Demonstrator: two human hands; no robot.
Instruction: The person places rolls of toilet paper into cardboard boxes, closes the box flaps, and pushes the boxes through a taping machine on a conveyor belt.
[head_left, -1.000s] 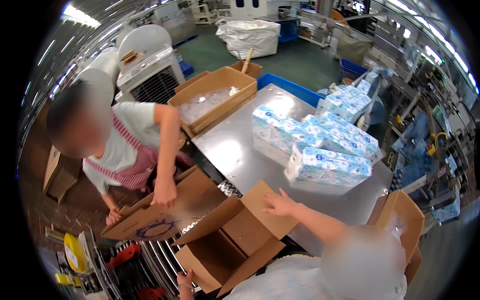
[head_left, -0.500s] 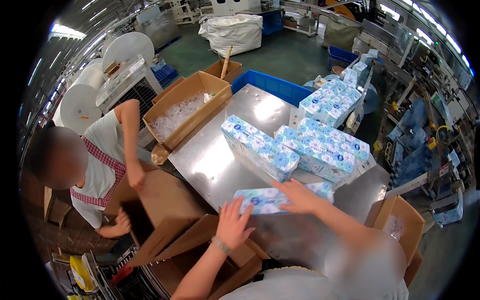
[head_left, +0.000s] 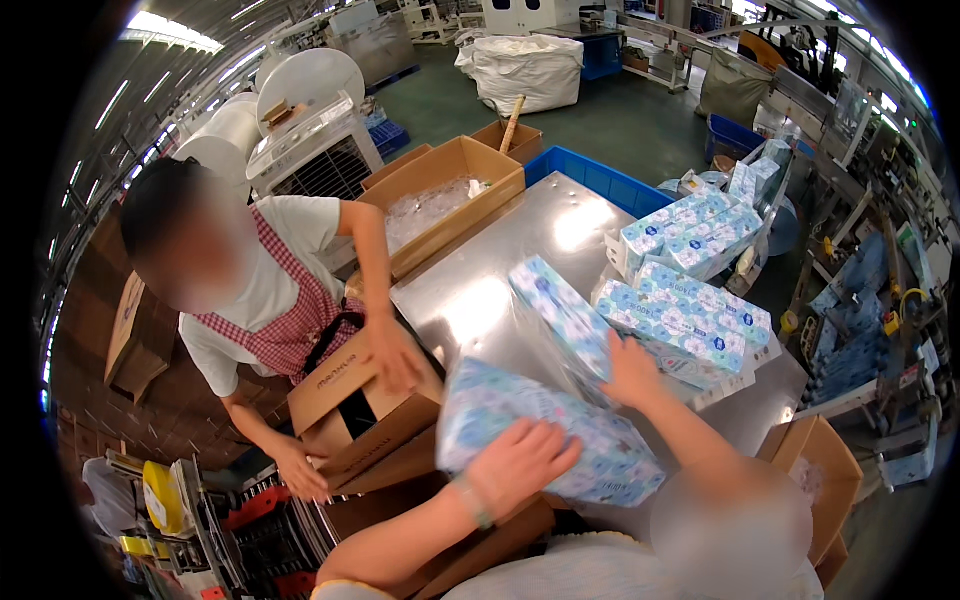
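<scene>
A blue-and-white flowered tissue pack (head_left: 590,435), slightly blurred, lies tilted between the near edge of the metal table and an open carton. My left hand (head_left: 528,458) grips it from the near side with bent fingers; its thumb is hidden. My right hand (head_left: 632,372) is closed around the near right end of a second tissue pack (head_left: 560,308), which slants across the tabletop. Just right of it, more flowered packs (head_left: 675,325) lie side by side. Below my left forearm is the open brown carton (head_left: 400,515), partly covered by the arm.
At the left, a co-worker in a checked apron (head_left: 275,335) has both hands on another carton (head_left: 350,400). Behind the metal table (head_left: 470,300) stand a box of clear plastic (head_left: 440,205) and a blue bin (head_left: 590,180). More packs (head_left: 690,230) line the conveyor at right.
The near pack has moved left and tilted up, with my left hand on it. My right hand has left it and taken the second pack's end. The co-worker's carton flaps are folded further inward.
</scene>
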